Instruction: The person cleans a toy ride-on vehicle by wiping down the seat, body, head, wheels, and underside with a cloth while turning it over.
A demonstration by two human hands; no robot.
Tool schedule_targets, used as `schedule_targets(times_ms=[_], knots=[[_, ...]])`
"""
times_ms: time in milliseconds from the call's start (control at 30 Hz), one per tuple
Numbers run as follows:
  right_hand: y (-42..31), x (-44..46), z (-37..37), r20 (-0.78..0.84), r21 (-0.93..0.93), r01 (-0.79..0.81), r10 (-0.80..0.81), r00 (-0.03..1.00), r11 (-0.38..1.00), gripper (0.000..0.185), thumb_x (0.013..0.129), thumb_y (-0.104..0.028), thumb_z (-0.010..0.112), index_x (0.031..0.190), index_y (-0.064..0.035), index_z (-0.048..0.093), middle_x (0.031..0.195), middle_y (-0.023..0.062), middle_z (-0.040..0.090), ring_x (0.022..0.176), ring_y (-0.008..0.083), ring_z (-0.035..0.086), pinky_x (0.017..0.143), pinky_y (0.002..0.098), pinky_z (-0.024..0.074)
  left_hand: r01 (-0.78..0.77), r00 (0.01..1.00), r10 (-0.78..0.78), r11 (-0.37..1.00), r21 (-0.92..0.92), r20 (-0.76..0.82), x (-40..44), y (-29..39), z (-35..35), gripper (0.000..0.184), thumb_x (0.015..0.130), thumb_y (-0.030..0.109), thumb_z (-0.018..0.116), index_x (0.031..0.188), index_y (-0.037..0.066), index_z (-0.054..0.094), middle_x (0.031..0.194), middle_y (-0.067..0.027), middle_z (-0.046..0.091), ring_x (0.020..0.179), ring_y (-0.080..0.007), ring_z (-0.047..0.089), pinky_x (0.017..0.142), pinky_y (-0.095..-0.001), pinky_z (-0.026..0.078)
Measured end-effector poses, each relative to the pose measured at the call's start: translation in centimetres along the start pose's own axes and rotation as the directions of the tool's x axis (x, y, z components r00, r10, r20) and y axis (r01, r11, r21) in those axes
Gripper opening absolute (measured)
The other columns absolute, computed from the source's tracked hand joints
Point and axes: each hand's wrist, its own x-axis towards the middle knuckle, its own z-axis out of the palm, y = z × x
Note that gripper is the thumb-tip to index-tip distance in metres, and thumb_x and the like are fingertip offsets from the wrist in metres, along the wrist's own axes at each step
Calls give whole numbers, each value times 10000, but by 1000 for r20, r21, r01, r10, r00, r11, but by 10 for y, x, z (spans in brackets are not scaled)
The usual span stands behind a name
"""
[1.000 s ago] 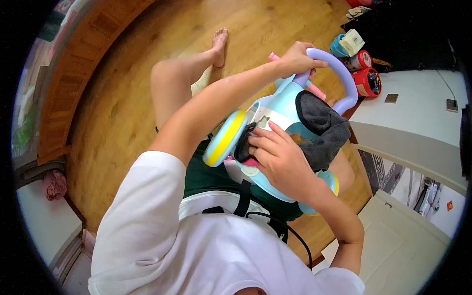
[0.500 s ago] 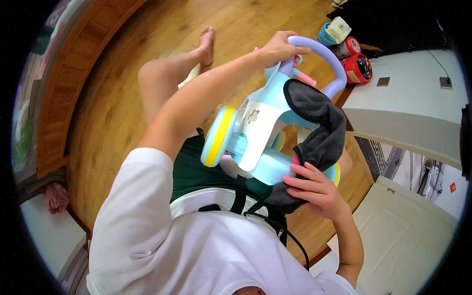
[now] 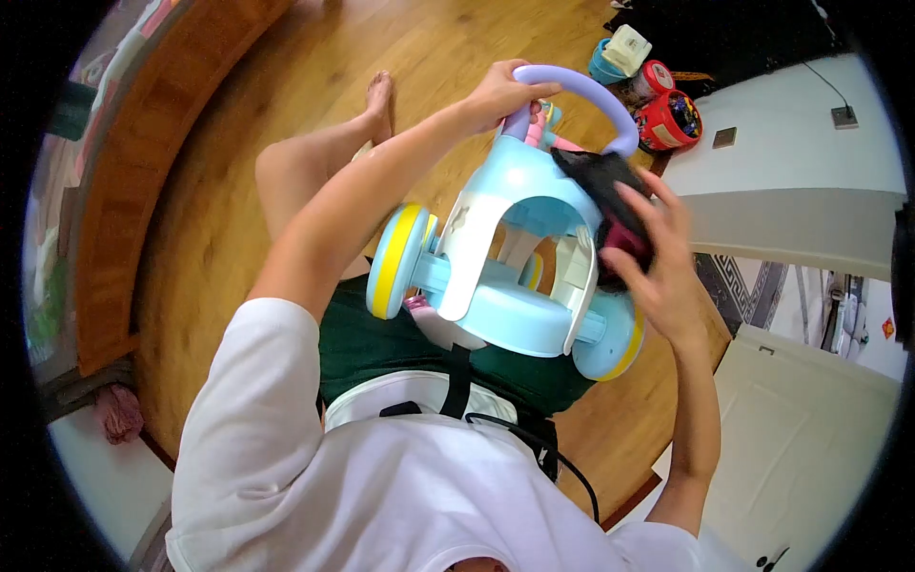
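Note:
A light blue and white child's ride-on toy [image 3: 519,319] with yellow-rimmed wheels rests tilted across my lap. My left hand [image 3: 505,95] is closed around the left end of its curved lilac handle [image 3: 581,84]. At the toy's right side my right hand [image 3: 662,253] is curled, thumb and fingers around a dark grey plush cloth [image 3: 602,176]. A dark pink patch shows on the cloth between thumb and fingers. Part of the cloth is hidden behind this hand. The toy's hollow body faces me, its inner opening uncovered.
Beyond the handle stand a red bucket [image 3: 667,122] of small items, a red-lidded tub [image 3: 654,78] and a blue container [image 3: 606,63]. A curved wooden cabinet [image 3: 157,143] runs along the left. A pale door [image 3: 801,439] is at the right. A black cable [image 3: 562,458] hangs at my waist.
My right hand has moved up and away from the toy's lower edge, carrying the cloth toward the handle's right end. The cloth has bunched up, uncovering the toy's body. My left hand keeps its hold.

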Motion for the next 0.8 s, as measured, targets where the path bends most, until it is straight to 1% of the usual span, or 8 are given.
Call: schedule_targets(times_ms=[67,167,267,433,533,567,667,800], knots=[[11,14,30,166,61,-40,30,986,997,534,843,-278,708,1338,-159,546,1386,173,422,1279,372,400,1077,457,354,0,1000,0,1000,7,-22,0,0,1,359,827,172,777,1099,3,615,764,-33,613,569,-87,570,463,-227,494],[29,25,50,112,-46,-14,19,994,999,499,876,-372,668,1315,-161,560,1380,174,415,1272,382,374,1076,469,351,1,999,1,999,36,-53,1,1,0,345,832,168,773,1080,-2,604,751,-40,606,559,-93,568,459,-232,492],[31,26,49,130,1,-97,96,987,995,513,865,-391,677,1301,-145,566,1350,172,426,1270,386,349,1070,478,352,-16,999,17,1000,12,-35,2,-1,-1,325,835,157,772,1046,-12,591,726,-46,599,547,-99,567,451,-242,486],[38,10,35,140,242,-155,123,982,958,263,810,-85,624,1052,-55,525,1105,120,487,1061,276,517,981,340,387,-14,994,21,998,64,-110,0,-1,3,309,834,138,773,1020,-21,585,693,-48,597,540,-103,568,452,-252,482],[20,-11,23,286,194,-277,216,934,941,228,791,-40,613,993,-40,506,1055,124,481,1050,282,517,941,345,403,-30,994,38,997,75,-102,1,-2,1,314,833,143,775,1025,-23,591,697,-47,601,544,-100,568,458,-252,483],[4,-17,19,303,128,-301,251,919,945,236,750,-27,606,968,-38,515,1051,180,475,1041,374,478,895,447,412,-33,995,40,996,78,-94,1,-2,0,316,832,146,776,1026,-23,593,701,-47,603,546,-99,568,460,-251,484],[-24,-43,39,87,172,-167,154,984,971,265,694,39,577,944,-28,517,1015,174,459,989,367,467,878,435,398,-37,994,48,992,117,-97,1,-3,-2,326,829,160,781,1035,-20,603,708,-41,603,555,-96,568,462,-247,484],[-68,-67,44,49,153,-134,128,991,979,329,631,132,579,922,-8,517,1018,166,440,973,368,452,857,434,394,-29,996,38,994,105,-87,-4,2,-3,330,827,182,784,1040,-1,610,726,-34,600,566,-92,560,472,-242,488]])
